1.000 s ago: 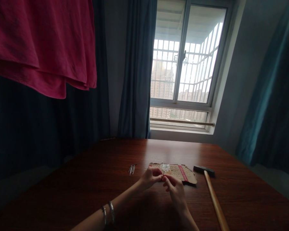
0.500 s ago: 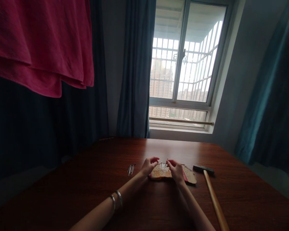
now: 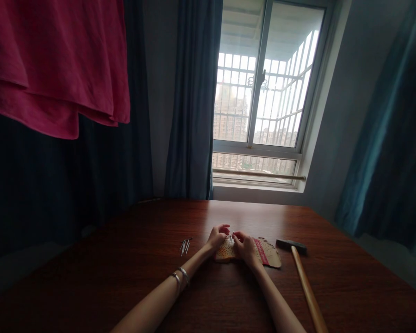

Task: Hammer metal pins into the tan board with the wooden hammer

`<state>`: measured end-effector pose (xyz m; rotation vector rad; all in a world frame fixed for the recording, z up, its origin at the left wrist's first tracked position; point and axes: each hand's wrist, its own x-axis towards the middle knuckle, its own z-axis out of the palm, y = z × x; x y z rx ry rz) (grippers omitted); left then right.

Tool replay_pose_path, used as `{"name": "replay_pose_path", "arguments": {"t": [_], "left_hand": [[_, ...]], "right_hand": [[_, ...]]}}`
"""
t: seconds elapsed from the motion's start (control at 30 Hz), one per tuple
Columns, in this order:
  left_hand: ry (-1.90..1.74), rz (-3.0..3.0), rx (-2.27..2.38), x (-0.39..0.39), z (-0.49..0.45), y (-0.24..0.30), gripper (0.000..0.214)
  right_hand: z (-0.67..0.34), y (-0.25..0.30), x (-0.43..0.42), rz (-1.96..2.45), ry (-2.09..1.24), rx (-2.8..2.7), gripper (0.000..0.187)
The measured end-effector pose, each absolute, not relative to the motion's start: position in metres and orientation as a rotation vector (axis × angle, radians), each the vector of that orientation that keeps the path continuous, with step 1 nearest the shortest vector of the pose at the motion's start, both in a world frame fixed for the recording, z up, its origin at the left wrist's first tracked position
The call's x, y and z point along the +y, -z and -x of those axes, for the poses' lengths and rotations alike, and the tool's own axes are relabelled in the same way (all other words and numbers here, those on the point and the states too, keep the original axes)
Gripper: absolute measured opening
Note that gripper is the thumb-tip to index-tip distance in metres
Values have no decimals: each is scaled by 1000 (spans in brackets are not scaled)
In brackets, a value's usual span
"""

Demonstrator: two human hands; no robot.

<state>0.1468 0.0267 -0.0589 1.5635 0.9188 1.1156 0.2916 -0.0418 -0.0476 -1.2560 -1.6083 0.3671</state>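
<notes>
A thin nail (image 3: 233, 233) is held upright over the patterned board (image 3: 271, 257) by the right hand (image 3: 245, 247).
The nail appears to be pinched between thumb and fingertips; whether its tip is touching the board cannot be told. The fingers of the left hand (image 3: 216, 237) are spread, with nothing seen gripped. Both hands are held over the board's left part, which is set on the table (image 3: 208, 300) between the loose nails (image 3: 185, 247) at left and the hammer (image 3: 302, 272) at right. The nail is probably best gripped low and held plumb, while the board is steadied by the left fingers.
</notes>
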Motion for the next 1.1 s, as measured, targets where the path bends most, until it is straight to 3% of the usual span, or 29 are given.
{"name": "replay_pose_path", "arguments": {"t": [0.17,0.5,1.1], "left_hand": [[-1103,-1632,910,22,-147,59,46],[-1069,-1951,907,13,-146,59,19],[-1102,-1999,962,14,-149,61,29]], "right_hand": [[-292,53,-37,1263,-335,-1659,24],[-293,55,-38,1277,-326,-1724,17],[-295,64,-34,1307,-262,-1744,16]]}}
